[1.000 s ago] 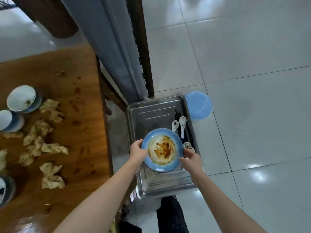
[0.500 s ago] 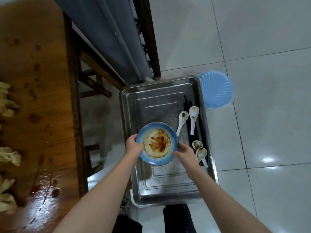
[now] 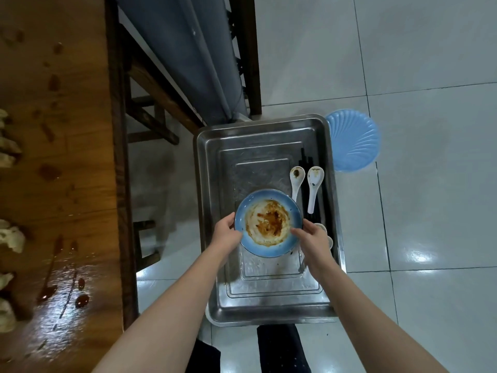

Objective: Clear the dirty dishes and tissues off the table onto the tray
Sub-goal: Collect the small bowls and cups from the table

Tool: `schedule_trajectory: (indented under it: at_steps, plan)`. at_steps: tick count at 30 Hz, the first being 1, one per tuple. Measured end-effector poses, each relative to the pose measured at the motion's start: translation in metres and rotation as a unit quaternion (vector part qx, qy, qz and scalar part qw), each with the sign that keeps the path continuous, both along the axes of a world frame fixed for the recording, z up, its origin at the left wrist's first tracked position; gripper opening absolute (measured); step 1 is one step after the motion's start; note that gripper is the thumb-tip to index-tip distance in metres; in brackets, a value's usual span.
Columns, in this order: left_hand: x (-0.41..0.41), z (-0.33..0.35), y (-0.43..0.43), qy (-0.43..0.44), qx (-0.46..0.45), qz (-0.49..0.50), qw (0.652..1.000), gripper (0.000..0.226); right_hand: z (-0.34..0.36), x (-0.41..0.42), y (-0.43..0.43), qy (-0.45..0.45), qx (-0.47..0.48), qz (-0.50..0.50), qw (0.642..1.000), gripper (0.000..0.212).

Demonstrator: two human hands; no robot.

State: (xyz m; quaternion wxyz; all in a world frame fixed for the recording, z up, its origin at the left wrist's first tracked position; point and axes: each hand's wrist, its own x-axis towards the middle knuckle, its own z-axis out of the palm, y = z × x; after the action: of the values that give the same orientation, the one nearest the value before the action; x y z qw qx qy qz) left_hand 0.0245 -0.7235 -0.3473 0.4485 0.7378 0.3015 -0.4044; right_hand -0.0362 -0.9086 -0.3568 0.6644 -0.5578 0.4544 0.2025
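Observation:
A blue plate (image 3: 269,223) smeared with brown sauce is over the middle of the steel tray (image 3: 212,184). My left hand (image 3: 226,234) grips its left rim and my right hand (image 3: 313,240) grips its right rim. Whether the plate touches the tray floor I cannot tell. Two white spoons (image 3: 313,187) lie on the tray's right side over dark chopsticks (image 3: 305,162). More spoons are mostly hidden behind my right hand. Crumpled tissues (image 3: 10,238) lie at the left edge of the wooden table (image 3: 59,157).
The table is stained with sauce drops and a wet spill near its front. A blue plastic stool (image 3: 353,140) stands under the tray's far right corner. A wooden chair (image 3: 150,114) and a grey curtain (image 3: 188,49) are between table and tray. White tiled floor lies to the right.
The view has swung right, so the bowls on the table have left the frame. The plate, held in both hands, has sunk lower over the tray's middle.

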Motion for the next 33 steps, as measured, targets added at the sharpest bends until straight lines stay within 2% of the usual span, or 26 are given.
schedule_trajectory:
  at_steps: [3,10,16,23,33]
  plan:
    - [0.0,0.007,0.0,0.011,-0.012,0.005,1.0,0.078,0.006,-0.001,-0.002,-0.005,0.005,0.012,1.0,0.035]
    - [-0.003,0.065,0.004,-0.02,-0.022,0.008,1.0,0.081,0.054,-0.015,0.004,0.003,-0.023,0.049,0.999,0.056]
    - [-0.008,0.148,0.026,-0.105,-0.028,-0.007,0.994,0.068,0.124,-0.017,0.019,-0.031,-0.07,0.06,0.995,0.041]
    - [-0.035,0.247,0.081,-0.196,-0.047,0.036,0.979,0.059,0.224,-0.012,0.066,-0.105,-0.103,0.092,0.985,0.038]
    - [-0.095,0.334,0.257,-0.292,-0.079,0.112,0.947,0.049,0.337,-0.025,0.22,-0.256,-0.135,0.149,0.945,0.039]
